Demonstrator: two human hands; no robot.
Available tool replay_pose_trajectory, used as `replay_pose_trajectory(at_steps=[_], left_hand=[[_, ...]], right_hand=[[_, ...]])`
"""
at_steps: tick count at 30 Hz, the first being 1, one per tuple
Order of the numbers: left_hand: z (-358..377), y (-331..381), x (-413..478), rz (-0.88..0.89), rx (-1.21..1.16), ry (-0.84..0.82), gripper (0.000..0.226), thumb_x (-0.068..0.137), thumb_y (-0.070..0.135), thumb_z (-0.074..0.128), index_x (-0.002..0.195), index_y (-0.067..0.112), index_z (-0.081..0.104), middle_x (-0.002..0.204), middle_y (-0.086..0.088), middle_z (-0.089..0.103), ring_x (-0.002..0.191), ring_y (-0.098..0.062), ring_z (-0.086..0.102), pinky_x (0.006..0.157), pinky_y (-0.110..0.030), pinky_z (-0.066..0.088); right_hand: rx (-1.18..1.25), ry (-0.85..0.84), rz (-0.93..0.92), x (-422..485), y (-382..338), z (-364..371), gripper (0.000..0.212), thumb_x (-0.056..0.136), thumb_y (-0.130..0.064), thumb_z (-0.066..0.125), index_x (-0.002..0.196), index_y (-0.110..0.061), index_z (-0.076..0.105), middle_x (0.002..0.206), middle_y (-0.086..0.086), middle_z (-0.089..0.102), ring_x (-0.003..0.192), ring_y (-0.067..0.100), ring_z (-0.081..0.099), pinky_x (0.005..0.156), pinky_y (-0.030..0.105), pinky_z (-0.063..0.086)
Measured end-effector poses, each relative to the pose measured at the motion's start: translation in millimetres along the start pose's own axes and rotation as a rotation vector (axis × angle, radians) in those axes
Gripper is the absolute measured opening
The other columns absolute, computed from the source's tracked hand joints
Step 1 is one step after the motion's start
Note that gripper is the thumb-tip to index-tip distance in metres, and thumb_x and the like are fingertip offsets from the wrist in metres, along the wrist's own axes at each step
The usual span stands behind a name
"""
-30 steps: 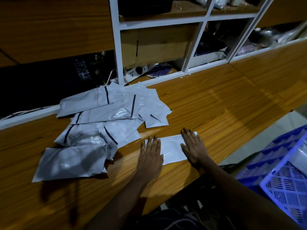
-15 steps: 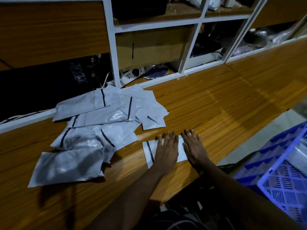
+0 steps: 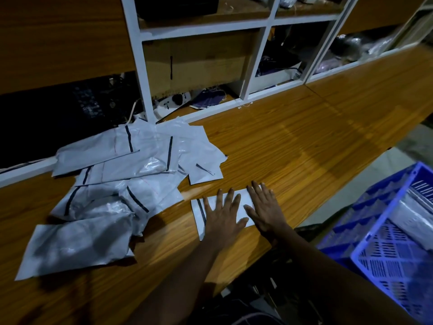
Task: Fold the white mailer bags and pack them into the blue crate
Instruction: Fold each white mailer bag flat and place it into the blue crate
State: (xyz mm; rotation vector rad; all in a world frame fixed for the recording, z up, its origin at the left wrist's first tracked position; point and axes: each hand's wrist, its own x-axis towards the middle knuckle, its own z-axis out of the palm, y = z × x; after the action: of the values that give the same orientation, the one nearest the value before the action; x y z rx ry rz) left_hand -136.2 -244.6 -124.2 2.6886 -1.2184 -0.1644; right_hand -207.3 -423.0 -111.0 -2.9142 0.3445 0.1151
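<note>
Wood-grain counter (image 3: 293, 141): a folded white plastic mailer bag (image 3: 244, 197) lies pressed under the flat, spread left hand (image 3: 222, 216) and right hand (image 3: 264, 212). To their left, a heap of unfolded white mailers (image 3: 117, 184) is not yet done; the blue lattice plastic crate (image 3: 384, 249) sits to their right.

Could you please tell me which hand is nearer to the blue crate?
Right. The right hand presses the folded bag at its end facing the blue crate; the left hand presses the same bag beside it, farther away.
</note>
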Motion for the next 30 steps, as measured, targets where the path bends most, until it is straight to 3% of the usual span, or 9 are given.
replay_pose_trajectory(at_steps=[5, 9, 13, 16, 20, 25, 27, 30], left_hand=[[-2, -13, -11, -0.033, -0.01, 0.019, 0.098, 0.086, 0.086, 0.014, 0.156, 0.02, 0.033, 0.164, -0.006, 0.025, 0.149, -0.037, 0.024, 0.112, -0.073, 0.012], [-5, -21, -19, -0.033, -0.022, 0.045, 0.103, 0.083, 0.089, 0.02, 0.153, 0.016, 0.038, 0.162, -0.01, 0.03, 0.146, -0.043, 0.027, 0.113, -0.066, 0.01], [-6, -27, -27, -0.018, -0.017, 0.074, 0.096, 0.089, 0.083, 0.019, 0.153, 0.015, 0.037, 0.162, -0.012, 0.028, 0.146, -0.045, 0.026, 0.116, -0.063, 0.015], [-4, -35, -32, -0.002, -0.018, 0.082, 0.089, 0.094, 0.078, 0.019, 0.155, 0.015, 0.033, 0.164, -0.013, 0.022, 0.147, -0.044, 0.024, 0.118, -0.062, 0.02], [-3, -43, -38, 0.006, -0.02, 0.06, 0.095, 0.089, 0.082, 0.017, 0.155, 0.017, 0.034, 0.163, -0.014, 0.024, 0.146, -0.044, 0.026, 0.117, -0.06, 0.021], [-8, -46, -42, 0.017, 0.025, 0.025, 0.097, 0.085, 0.081, 0.021, 0.158, 0.018, 0.025, 0.165, -0.017, 0.014, 0.149, -0.045, 0.016, 0.119, -0.061, 0.01], [-13, -44, -43, 0.01, 0.041, 0.058, 0.09, 0.086, 0.074, 0.027, 0.154, 0.014, 0.035, 0.161, -0.022, 0.024, 0.146, -0.046, 0.025, 0.118, -0.064, 0.012], [-26, -38, -40, 0.018, 0.092, 0.146, 0.077, 0.091, 0.062, 0.036, 0.149, 0.012, 0.044, 0.161, -0.022, 0.024, 0.149, -0.043, 0.02, 0.117, -0.065, 0.01]], right_hand=[[-0.025, -0.016, 0.005, 1, 2, 0, 0.076, 0.099, -0.064, 0.005, 0.16, -0.019, 0.007, 0.167, 0.004, -0.005, 0.153, 0.026, -0.009, 0.122, 0.048, 0.001], [-0.034, -0.039, 0.007, 1, 3, 0, 0.077, 0.097, -0.07, 0.007, 0.16, -0.025, 0.005, 0.167, 0.005, -0.005, 0.153, 0.028, -0.007, 0.121, 0.052, 0.006], [-0.118, -0.135, 0.001, 4, 2, -5, 0.091, 0.077, -0.093, 0.003, 0.153, -0.046, -0.013, 0.166, 0.007, -0.013, 0.152, 0.032, -0.011, 0.12, 0.056, 0.002], [-0.157, -0.163, 0.002, 6, 1, -6, 0.101, 0.065, -0.102, 0.004, 0.148, -0.05, -0.021, 0.165, 0.007, -0.017, 0.152, 0.034, -0.012, 0.119, 0.058, 0.0], [-0.155, -0.185, 0.012, 3, -1, -5, 0.112, 0.053, -0.107, 0.006, 0.145, -0.05, -0.026, 0.164, 0.006, -0.023, 0.15, 0.035, -0.018, 0.118, 0.061, -0.005], [-0.165, -0.169, 0.019, -7, -10, -7, 0.119, 0.054, -0.107, 0.009, 0.153, -0.046, -0.014, 0.164, 0.005, -0.022, 0.15, 0.037, -0.018, 0.116, 0.063, -0.007], [-0.163, -0.157, 0.027, -14, -13, -9, 0.109, 0.063, -0.101, 0.008, 0.155, -0.044, -0.008, 0.164, 0.002, -0.02, 0.151, 0.034, -0.015, 0.116, 0.062, -0.007], [-0.054, -0.043, 0.072, -19, -17, -12, 0.087, 0.086, -0.081, 0.004, 0.157, -0.034, 0.022, 0.166, -0.001, 0.008, 0.152, 0.03, 0.006, 0.117, 0.058, 0.005]])
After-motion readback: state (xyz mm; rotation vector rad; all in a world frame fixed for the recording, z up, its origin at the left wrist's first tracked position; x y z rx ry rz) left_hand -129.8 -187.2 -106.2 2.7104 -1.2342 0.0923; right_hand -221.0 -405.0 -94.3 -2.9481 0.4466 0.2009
